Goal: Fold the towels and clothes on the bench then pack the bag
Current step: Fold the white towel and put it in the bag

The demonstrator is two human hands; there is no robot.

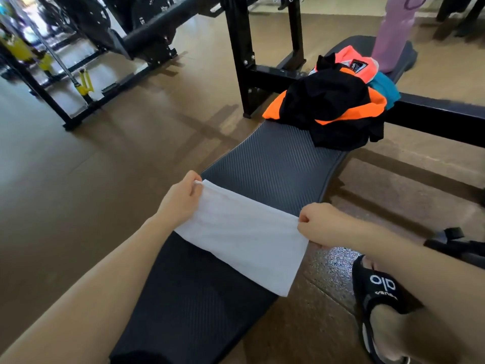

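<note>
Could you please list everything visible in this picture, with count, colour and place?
Towel: one, white, held stretched over the near part of the bench.
Bench: one, dark grey ribbed pad, running from near to far right.
Clothes pile: one heap, black, orange, pink and teal, on the far part of the bench.
Bottle: one, lilac, standing at the far end of the bench.
Gym frames: black, on the brown floor behind.
Sandal: one, black, on a foot, lower right.
Left hand: pinches the towel's left corner.
Right hand: pinches its right corner.

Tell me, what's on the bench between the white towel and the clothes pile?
Nothing: the head view shows only bare bench padding between the white towel and the clothes pile.
</note>
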